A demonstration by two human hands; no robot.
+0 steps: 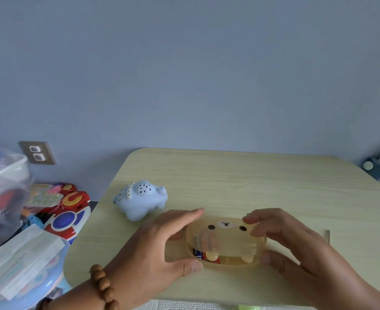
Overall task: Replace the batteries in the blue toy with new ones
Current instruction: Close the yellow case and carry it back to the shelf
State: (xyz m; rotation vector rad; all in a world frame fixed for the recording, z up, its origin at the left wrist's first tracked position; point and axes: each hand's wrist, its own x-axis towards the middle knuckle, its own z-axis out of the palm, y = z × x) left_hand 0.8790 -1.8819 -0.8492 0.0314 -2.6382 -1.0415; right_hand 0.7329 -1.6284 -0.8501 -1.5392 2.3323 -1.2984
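blue toy (141, 201): lies on the table (251, 175), beyond and to the left of both hands, touched by neither; the left hand is the nearer.
left hand (160, 240): curled round the left end of the bear-faced box (226, 240), thumb at the near corner.
box axis: runs left to right between the hands; the lid looks partly raised, batteries (201, 255) showing at the near-left gap.
right hand (283, 233): fingertips and thumb pinch the box's right end.

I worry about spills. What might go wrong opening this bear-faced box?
The left hand and right hand grip the bear-faced box, its lid lifted at the front; a jerk might scatter the batteries. The blue toy stands near the left edge of the table, where a sweep might knock it off.
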